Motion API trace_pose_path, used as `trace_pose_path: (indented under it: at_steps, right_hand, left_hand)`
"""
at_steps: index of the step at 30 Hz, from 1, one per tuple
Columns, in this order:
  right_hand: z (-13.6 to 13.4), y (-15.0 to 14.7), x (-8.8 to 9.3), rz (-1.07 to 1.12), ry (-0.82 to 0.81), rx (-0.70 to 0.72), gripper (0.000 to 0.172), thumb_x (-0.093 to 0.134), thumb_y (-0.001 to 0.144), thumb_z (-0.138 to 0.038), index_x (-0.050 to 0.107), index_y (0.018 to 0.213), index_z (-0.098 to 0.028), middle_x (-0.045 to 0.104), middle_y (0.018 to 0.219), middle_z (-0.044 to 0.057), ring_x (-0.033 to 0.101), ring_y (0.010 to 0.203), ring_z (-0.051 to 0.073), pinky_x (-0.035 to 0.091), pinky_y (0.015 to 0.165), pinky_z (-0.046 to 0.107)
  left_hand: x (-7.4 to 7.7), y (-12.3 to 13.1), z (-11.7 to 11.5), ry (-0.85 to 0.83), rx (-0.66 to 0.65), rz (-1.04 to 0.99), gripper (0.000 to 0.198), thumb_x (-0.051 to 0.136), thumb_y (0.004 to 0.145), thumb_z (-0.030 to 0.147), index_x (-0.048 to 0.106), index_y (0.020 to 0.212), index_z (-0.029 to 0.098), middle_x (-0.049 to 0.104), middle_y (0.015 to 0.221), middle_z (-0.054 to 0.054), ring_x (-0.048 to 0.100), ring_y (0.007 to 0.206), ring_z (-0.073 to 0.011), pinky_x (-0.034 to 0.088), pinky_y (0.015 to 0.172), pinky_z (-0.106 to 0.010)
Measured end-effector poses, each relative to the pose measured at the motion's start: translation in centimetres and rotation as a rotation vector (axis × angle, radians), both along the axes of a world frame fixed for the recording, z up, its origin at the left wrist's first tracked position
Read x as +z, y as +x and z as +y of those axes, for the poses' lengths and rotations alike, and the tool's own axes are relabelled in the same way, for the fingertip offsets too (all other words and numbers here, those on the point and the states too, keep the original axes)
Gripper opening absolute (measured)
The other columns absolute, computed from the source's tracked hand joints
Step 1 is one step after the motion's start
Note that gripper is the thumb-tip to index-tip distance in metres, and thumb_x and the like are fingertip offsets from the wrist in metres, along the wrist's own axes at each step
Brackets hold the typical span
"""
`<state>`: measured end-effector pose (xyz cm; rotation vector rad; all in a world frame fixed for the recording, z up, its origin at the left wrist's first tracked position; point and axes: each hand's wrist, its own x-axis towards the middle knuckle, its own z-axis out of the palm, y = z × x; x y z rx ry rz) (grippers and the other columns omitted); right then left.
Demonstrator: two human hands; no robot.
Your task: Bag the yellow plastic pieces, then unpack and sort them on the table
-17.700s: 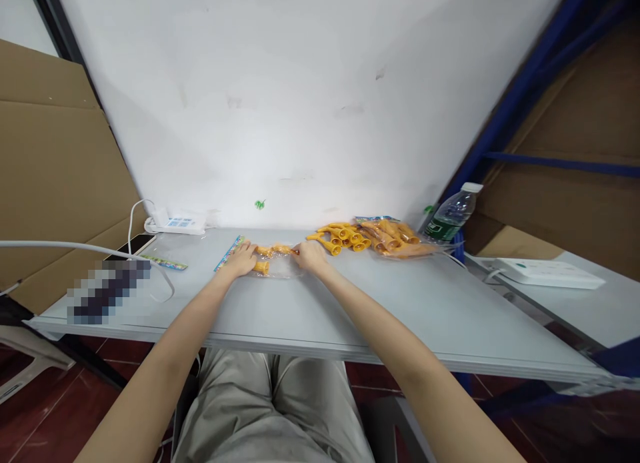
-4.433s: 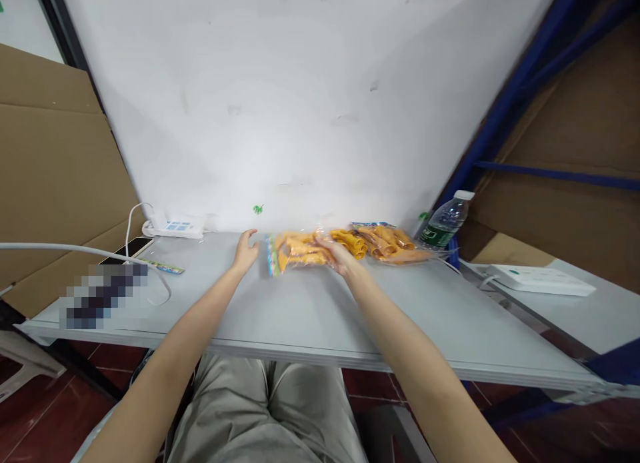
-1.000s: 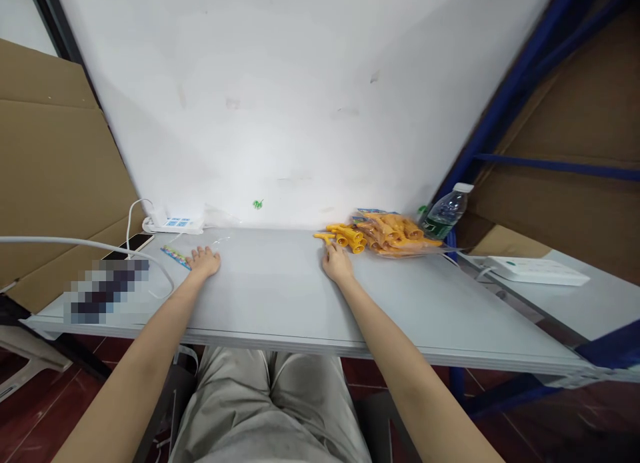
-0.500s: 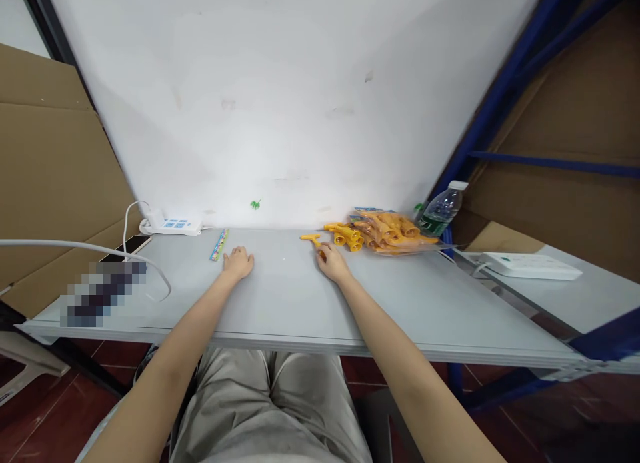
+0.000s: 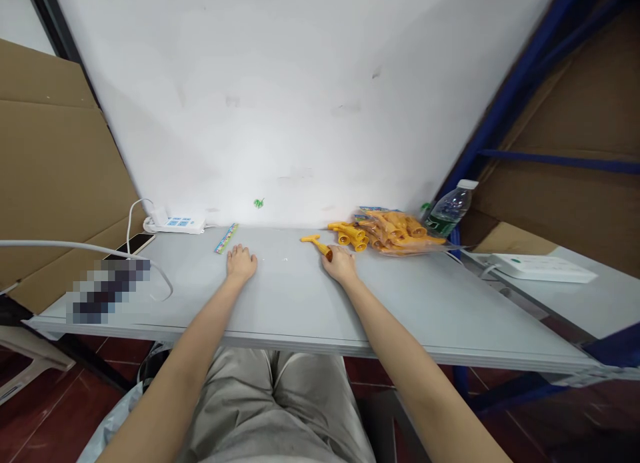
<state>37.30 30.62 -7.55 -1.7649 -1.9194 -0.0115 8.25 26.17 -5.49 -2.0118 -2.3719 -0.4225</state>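
My left hand (image 5: 241, 263) lies palm down on the grey table, open, its fingers stretched out and slightly apart. Just beyond it is a thin, colourful printed strip (image 5: 227, 238). A yellow plastic piece, horn-shaped with a crossbar at its narrow end (image 5: 320, 246), rests near the middle of the table. My right hand (image 5: 341, 266) is right beside the wide, hollow end of this piece, with fingers flat on the table; it looks open, and any contact with the piece is hard to make out. Several similar yellow pieces (image 5: 351, 235) lie loose just past my right hand.
A clear plastic bag (image 5: 395, 233) of yellow pieces lies at the back right, beside a water bottle (image 5: 453, 208). At left are a power strip (image 5: 186, 225), a phone (image 5: 141, 244) and a white cable (image 5: 75, 246). A white wall (image 5: 300, 116) stands behind.
My right hand has let go of the yellow piece and slid slightly right and nearer, uncovering its wide end. My left hand stays flat. The whole view has shifted a little.
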Motion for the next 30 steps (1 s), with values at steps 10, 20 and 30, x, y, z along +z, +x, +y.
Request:
trace_pose_path:
  at_steps: [10, 20, 30]
  right_hand:
    - [0.7, 0.5, -0.6, 0.389, 0.198, 0.174, 0.047, 0.052, 0.084, -0.036, 0.058, 0.123, -0.011, 0.066, 0.108, 0.015, 0.061, 0.090, 0.025, 0.050, 0.083, 0.041]
    - [-0.4, -1.8, -0.8, 0.331, 0.044, 0.409, 0.040, 0.055, 0.082, -0.027, 0.060, 0.119, -0.015, 0.065, 0.108, 0.013, 0.062, 0.089, 0.022, 0.053, 0.082, 0.037]
    - [0.5, -0.7, -1.4, 0.219, 0.024, 0.273, 0.041, 0.050, 0.080, -0.015, 0.061, 0.119, -0.015, 0.063, 0.116, 0.013, 0.062, 0.098, 0.023, 0.048, 0.096, 0.038]
  left_hand:
    - [-0.5, -0.2, 0.4, -0.079, 0.015, -0.045, 0.059, 0.032, 0.093, 0.039, 0.040, 0.145, 0.012, 0.032, 0.156, -0.016, 0.027, 0.145, -0.0284, 0.019, 0.118, -0.045]
    - [-0.3, -0.2, 0.3, -0.092, 0.008, -0.045, 0.061, 0.030, 0.093, 0.040, 0.038, 0.146, 0.010, 0.028, 0.157, -0.017, 0.024, 0.146, -0.0282, 0.017, 0.118, -0.045]
    - [-0.4, -0.2, 0.3, -0.064, 0.023, -0.076, 0.060, 0.034, 0.092, 0.036, 0.040, 0.144, 0.007, 0.029, 0.155, -0.021, 0.023, 0.147, -0.0293, 0.018, 0.119, -0.044]
